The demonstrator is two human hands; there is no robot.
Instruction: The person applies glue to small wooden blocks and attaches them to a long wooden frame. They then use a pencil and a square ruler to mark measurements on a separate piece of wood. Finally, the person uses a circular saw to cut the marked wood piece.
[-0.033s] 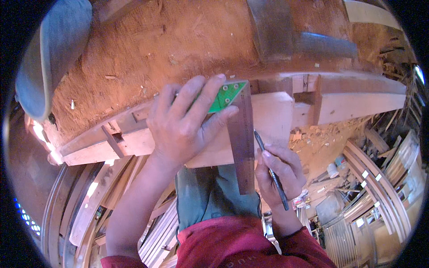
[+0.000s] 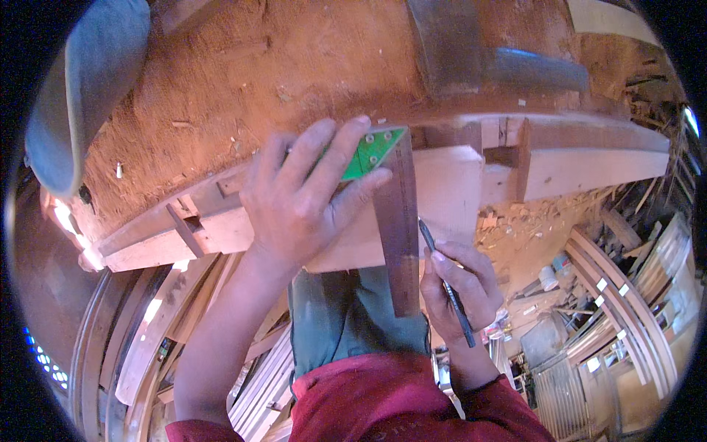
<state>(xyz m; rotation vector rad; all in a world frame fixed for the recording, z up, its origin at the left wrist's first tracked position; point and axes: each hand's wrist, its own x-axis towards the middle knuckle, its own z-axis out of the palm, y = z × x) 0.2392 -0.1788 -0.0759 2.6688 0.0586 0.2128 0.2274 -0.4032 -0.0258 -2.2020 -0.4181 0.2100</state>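
Observation:
My left hand (image 2: 302,199) is closed round the green stock of a try square (image 2: 374,155), pressing it against the far edge of a pale wooden board (image 2: 451,191). The square's long, dark, marked blade (image 2: 398,221) lies across the board toward me, its end overhanging the near edge above my lap. In my right hand (image 2: 471,283) a dark pencil (image 2: 451,291) is pinched between thumb and fingers. Its tip points up at the board's face, close beside the blade's right edge; whether it touches the wood I cannot tell.
The board rests on a long curved wooden frame (image 2: 571,173) with cross pieces. Beyond lies reddish, dusty ground (image 2: 294,66) with chips. A bluish curved panel (image 2: 103,81) stands at far left. Curved wooden strips (image 2: 626,317) lie at right, more timber (image 2: 147,353) at left.
My left hand and the try square have shifted very slightly away from me. The pencil grip looks the same.

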